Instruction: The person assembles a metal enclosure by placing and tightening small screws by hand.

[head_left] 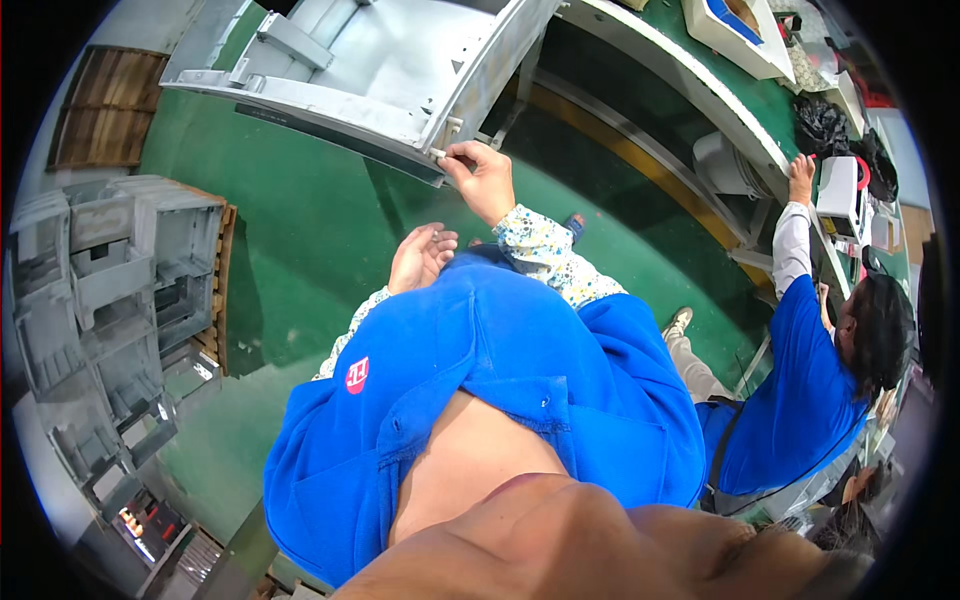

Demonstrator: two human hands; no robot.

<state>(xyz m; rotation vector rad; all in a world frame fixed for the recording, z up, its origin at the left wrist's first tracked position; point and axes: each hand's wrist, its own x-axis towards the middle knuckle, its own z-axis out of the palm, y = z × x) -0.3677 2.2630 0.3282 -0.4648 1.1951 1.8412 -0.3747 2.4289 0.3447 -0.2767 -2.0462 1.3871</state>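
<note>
A large grey metal housing [385, 85] stands in front of me at the top of the view, its near corner pointing my way. At that corner my right hand [482, 180] pinches a small white plug [438, 154] between thumb and fingertips, against the housing's edge. Another pale peg [455, 124] sticks out of the side wall just above. My left hand [423, 257] is held lower, close to my body and apart from the housing. Its fingers are curled in, palm up; a small pale spot shows at the fingertips, too small to name.
A workbench [690, 85] with a white edge curves along the right, boxes and bags on it. A co-worker in blue [795, 385] stands there, one hand on the bench edge. Stacked grey metal housings [110, 260] rest on a pallet at left. The floor [300, 190] is green.
</note>
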